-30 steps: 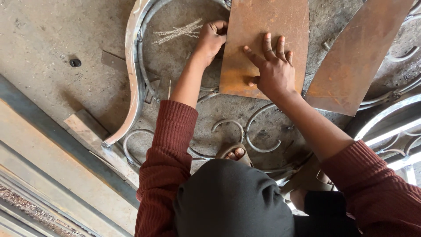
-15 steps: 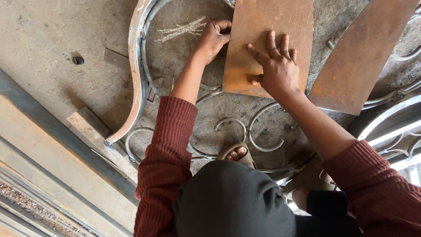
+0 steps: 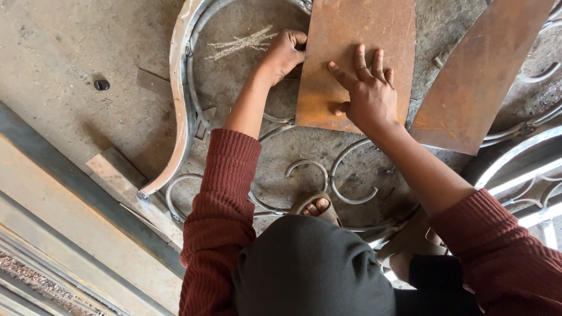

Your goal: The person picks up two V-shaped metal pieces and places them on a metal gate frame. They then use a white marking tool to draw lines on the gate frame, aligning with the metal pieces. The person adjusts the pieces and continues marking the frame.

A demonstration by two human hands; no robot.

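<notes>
The rusty steel plate [image 3: 357, 41] lies flat over the curved scrollwork frame [image 3: 178, 111] on the concrete floor [image 3: 70, 52], long axis running away from the person. Right hand [image 3: 369, 99] pressed open on it, fingers spread; left hand [image 3: 287, 52] curled around its near-left edge. Placed, it seems, but nothing fixed yet.

Rusty matt metal sheet [image 3: 351, 35], seemingly rough

Count, taken outward from the rusty steel sheet [image 3: 357, 52] under the hands: 2 rusty steel sheets, the second [image 3: 480, 76] to its right. 2 hands on it: left [image 3: 284, 52], right [image 3: 369, 93]. 1 sandalled foot [image 3: 319, 206] below it. 1 black bolt head [image 3: 101, 85] far left.
</notes>
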